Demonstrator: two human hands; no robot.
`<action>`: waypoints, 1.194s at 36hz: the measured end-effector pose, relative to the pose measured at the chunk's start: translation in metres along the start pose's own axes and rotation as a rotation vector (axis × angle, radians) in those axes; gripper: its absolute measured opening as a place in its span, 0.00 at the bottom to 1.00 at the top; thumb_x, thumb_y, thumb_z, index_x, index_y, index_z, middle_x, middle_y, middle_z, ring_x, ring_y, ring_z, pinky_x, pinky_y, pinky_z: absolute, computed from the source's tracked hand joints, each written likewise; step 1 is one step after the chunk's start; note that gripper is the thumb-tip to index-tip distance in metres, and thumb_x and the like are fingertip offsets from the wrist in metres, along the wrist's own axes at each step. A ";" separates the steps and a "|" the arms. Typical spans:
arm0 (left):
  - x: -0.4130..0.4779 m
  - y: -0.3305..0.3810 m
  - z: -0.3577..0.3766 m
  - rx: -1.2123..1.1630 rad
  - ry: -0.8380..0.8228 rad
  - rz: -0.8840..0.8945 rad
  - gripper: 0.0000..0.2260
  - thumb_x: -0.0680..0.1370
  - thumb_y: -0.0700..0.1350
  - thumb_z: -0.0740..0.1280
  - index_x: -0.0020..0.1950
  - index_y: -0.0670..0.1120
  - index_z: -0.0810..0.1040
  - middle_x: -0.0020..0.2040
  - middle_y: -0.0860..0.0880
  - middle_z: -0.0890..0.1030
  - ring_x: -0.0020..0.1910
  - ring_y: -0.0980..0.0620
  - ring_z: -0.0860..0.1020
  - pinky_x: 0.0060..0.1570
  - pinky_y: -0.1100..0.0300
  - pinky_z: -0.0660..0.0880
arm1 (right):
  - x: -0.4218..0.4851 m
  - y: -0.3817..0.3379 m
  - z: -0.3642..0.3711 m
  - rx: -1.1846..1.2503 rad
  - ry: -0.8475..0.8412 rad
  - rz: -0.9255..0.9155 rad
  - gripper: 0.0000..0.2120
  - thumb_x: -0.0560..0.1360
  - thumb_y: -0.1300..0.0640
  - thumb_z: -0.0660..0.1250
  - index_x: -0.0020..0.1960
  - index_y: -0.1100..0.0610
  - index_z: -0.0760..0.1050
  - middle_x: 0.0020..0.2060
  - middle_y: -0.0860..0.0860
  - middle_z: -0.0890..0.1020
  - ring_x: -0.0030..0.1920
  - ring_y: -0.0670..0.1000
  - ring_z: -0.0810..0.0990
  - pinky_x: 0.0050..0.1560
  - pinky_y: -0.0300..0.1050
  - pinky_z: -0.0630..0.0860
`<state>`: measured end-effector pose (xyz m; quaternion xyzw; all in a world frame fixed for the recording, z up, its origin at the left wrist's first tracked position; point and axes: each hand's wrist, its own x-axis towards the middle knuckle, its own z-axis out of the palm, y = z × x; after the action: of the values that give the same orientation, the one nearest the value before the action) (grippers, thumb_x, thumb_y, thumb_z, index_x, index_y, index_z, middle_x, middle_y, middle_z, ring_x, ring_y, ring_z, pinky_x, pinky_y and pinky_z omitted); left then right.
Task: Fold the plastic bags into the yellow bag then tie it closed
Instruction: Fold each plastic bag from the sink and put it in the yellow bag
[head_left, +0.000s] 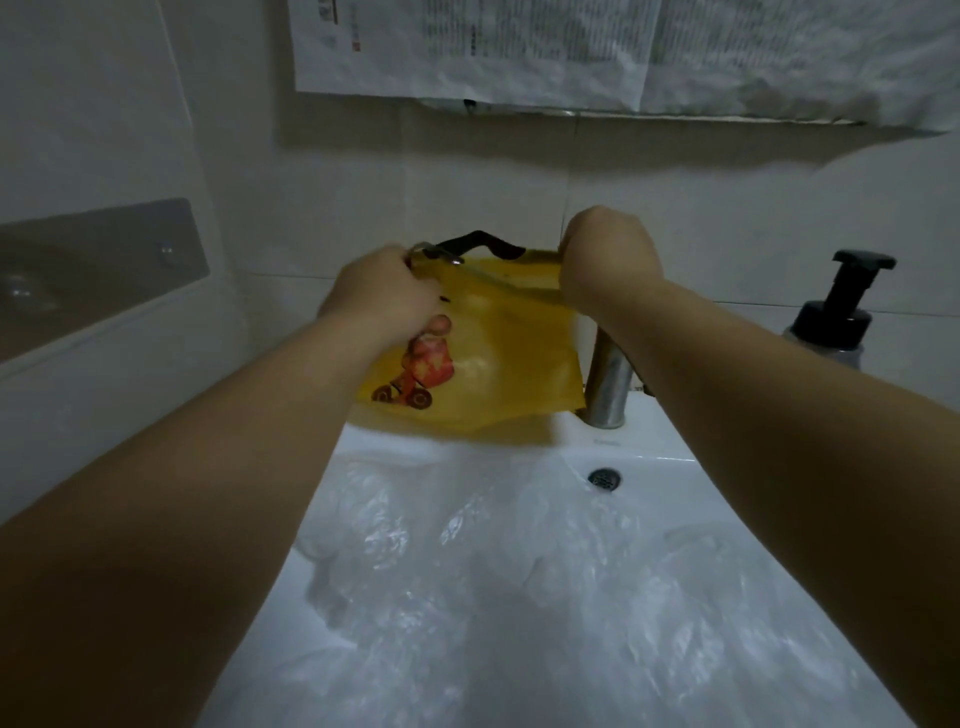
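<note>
A person's two bare hands hold a yellow bag (509, 353) up by its top edge above the far rim of a white sink (649, 452). The left hand (384, 291) has its fingers curled over the bag's top left corner, with a fingertip showing against the yellow plastic below. The right hand (608, 260) is clenched round the top right corner, its back toward the camera. The bag's top edge is drawn out between the two hands. The bag hangs down, and its lower edge lies at the sink's far rim. A red and orange print (421, 369) of a figure on wheels shows on its lower left part.

Clear plastic bags (519, 571) lie crumpled in the sink basin, nearer the camera and below the yellow bag, between the two forearms. A round overflow hole (602, 478) sits in the basin's far wall, to the right.

A metal tap (610, 379) stands on the far rim, just right of the bag and partly behind the right forearm. A black strap-like shape (478, 243) shows just above the bag's top edge; what it is cannot be told. A dark pump bottle (841, 312) stands at far right. Printed paper sheets (467, 47) hang on the tiled wall above.
</note>
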<state>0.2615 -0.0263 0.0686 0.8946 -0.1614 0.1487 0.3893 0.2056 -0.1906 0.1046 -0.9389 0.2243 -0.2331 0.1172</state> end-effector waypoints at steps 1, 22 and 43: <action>0.000 0.001 -0.002 0.003 0.033 -0.025 0.10 0.77 0.46 0.61 0.56 0.45 0.75 0.50 0.46 0.78 0.49 0.44 0.76 0.43 0.55 0.71 | -0.002 0.000 0.000 -0.007 -0.005 0.001 0.08 0.75 0.71 0.60 0.41 0.60 0.69 0.32 0.53 0.68 0.42 0.53 0.73 0.43 0.42 0.69; -0.066 -0.010 0.025 -0.228 -0.191 -0.172 0.51 0.73 0.42 0.73 0.78 0.54 0.34 0.79 0.44 0.43 0.73 0.40 0.63 0.48 0.55 0.78 | -0.090 0.013 0.016 -0.468 -0.139 -0.538 0.22 0.76 0.45 0.64 0.65 0.54 0.68 0.58 0.55 0.75 0.61 0.58 0.71 0.60 0.54 0.65; -0.056 -0.028 0.036 -0.062 -0.242 -0.182 0.59 0.70 0.39 0.76 0.74 0.57 0.27 0.76 0.41 0.32 0.77 0.39 0.53 0.66 0.52 0.68 | -0.021 0.006 0.005 0.024 -0.137 -0.299 0.21 0.79 0.41 0.59 0.39 0.59 0.71 0.30 0.52 0.69 0.30 0.50 0.67 0.28 0.43 0.61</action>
<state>0.2274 -0.0252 0.0048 0.9044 -0.1299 -0.0009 0.4064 0.1891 -0.1851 0.0902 -0.9741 0.0707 -0.1860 0.1071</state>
